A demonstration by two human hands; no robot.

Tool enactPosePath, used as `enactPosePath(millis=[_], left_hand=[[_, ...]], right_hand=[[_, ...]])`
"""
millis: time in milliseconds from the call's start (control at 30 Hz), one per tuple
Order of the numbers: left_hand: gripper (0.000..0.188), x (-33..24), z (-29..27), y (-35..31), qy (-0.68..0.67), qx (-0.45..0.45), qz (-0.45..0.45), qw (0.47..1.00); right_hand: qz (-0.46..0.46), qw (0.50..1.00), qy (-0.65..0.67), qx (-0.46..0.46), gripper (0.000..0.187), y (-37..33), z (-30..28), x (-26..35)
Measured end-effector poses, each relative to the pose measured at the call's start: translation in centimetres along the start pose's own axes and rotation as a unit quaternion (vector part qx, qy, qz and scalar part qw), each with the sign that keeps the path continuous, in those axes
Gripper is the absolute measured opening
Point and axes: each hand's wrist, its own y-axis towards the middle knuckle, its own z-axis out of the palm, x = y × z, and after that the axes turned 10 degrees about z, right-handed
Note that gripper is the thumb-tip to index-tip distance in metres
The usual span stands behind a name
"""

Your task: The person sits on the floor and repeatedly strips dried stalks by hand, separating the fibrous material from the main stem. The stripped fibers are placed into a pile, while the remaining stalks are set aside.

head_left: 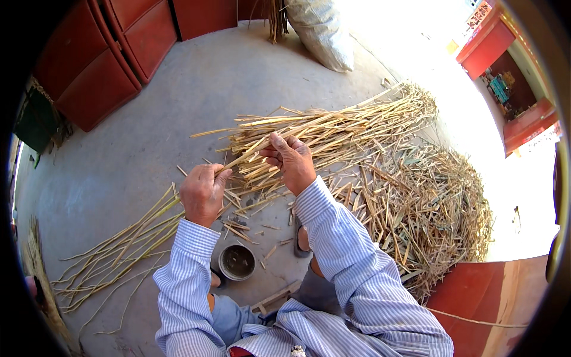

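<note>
Left hand (201, 193): closed on dry stalk (247, 156) | Right hand (292, 162): curled at stalk, grip unclear | Advised: firm left hold, stalk straight, light right-hand touch

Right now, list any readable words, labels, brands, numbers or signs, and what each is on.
None readable.
Patterned strip, top right: possible markings, too small and blurred to read.
White sack: no legible print.
Held stalk, red cabinet: no lettering visible.
</note>
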Motion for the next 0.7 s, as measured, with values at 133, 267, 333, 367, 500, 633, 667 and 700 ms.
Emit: enactPosePath(millis=[133,267,333,367,500,633,667,700], left_hand=[[0.023,0.3,0.1,-0.5,-0.148,0.016,-0.187,0.971],[0.028,1.9,-0.9,-0.8,-0.294,0.083,-0.291,0.907],[0.03,2.5,-1.4,-1.0,-0.347,0.122,-0.319,0.873],[0.03,2.7,-1.6,-1.0,-0.374,0.133,-0.336,0.854],[0.031,2.7,-2.2,-1.2,-0.41,0.121,-0.336,0.839],[0.031,2.1,-1.5,-1.8,-0.333,0.068,-0.278,0.899],[0.03,1.9,-1.5,-1.8,-0.293,0.055,-0.266,0.917],[0.03,1.8,-1.4,-1.9,-0.252,0.042,-0.253,0.933]], right_hand=[[-0.02,0.999,-0.017,0.047,0.023,0.4,-0.5,0.0],[-0.069,0.989,-0.046,0.119,0.021,0.6,-0.1,0.3],[-0.087,0.982,-0.07,0.154,0.021,0.5,-0.1,0.5],[-0.095,0.977,-0.083,0.17,0.021,0.3,0.0,0.6],[-0.131,0.977,-0.052,0.161,0.022,-0.2,0.4,0.7],[-0.132,0.984,-0.075,0.091,0.022,0.2,0.9,-0.2],[-0.121,0.987,-0.086,0.066,0.023,0.3,1.0,-0.4],[-0.11,0.988,-0.097,0.04,0.023,0.3,1.1,-0.6]])
